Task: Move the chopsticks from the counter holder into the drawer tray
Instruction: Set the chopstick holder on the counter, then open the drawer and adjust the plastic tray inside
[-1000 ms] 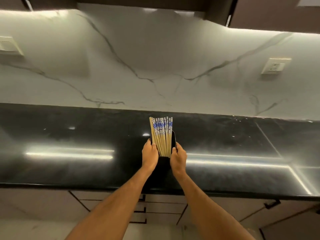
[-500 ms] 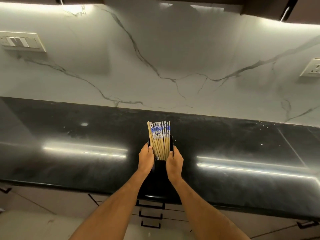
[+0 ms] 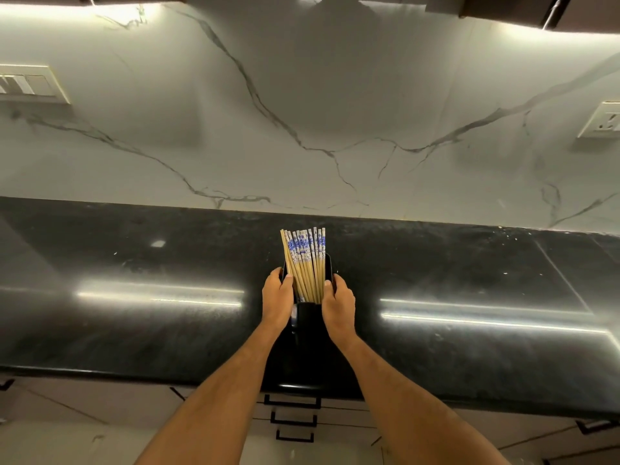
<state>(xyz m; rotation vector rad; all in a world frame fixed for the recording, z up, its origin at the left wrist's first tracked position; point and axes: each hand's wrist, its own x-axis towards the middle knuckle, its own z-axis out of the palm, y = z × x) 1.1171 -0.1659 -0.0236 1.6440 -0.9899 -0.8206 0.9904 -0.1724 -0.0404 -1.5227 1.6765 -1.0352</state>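
Note:
Several wooden chopsticks (image 3: 304,260) with blue-and-white patterned tops stand bunched in a black holder (image 3: 308,317) on the black counter (image 3: 134,297). My left hand (image 3: 277,298) grips the holder's left side and my right hand (image 3: 337,305) grips its right side, thumbs near the rim. The chopsticks' lower ends are hidden inside the holder. No drawer tray is in view.
A white marble backsplash (image 3: 302,112) rises behind the counter, with a switch plate (image 3: 30,85) at the left and a socket (image 3: 602,120) at the right. Shut drawers with black handles (image 3: 293,419) sit below the counter's front edge.
The view has shifted left and down, so the drawers below show more. Both hands stay on the holder's sides; the holder seems a little nearer the counter's front edge.

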